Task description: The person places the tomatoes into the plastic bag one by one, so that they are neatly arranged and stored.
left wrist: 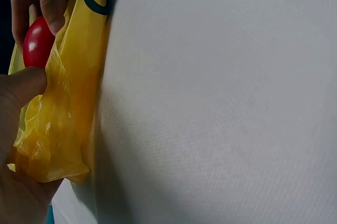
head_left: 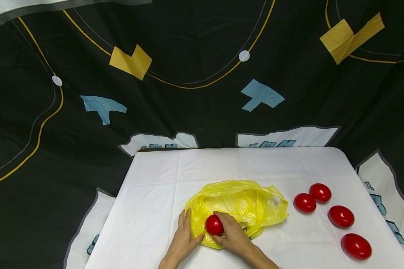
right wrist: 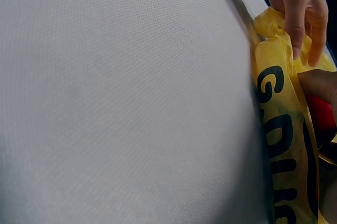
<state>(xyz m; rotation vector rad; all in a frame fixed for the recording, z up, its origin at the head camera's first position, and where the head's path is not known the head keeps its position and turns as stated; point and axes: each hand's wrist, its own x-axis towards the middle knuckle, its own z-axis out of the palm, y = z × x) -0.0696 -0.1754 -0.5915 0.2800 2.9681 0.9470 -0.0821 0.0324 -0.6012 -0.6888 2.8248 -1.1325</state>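
A yellow plastic bag (head_left: pixel 242 198) lies on the white table with its mouth spread wide. My right hand (head_left: pixel 233 233) holds a shiny red ball (head_left: pixel 214 225) between thumb and fingers, within the bag's mouth. At the bag's left end my left hand (head_left: pixel 185 237) grips the plastic, fingers outside and thumb at the near rim. The left wrist view shows the left thumb (left wrist: pixel 26 84) pressed over the rim close to the ball. Dark letters mark the bag's side in the right wrist view, where the ball is largely hidden behind the right thumb (right wrist: pixel 318 84).
Several more red balls lie on the right of the table: two close together (head_left: pixel 305 203), another (head_left: pixel 341 216) nearer, and one (head_left: pixel 356 246) at the front right. A white cloth (head_left: pixel 155 194) covers the table. Behind hangs a black patterned curtain (head_left: pixel 195 112).
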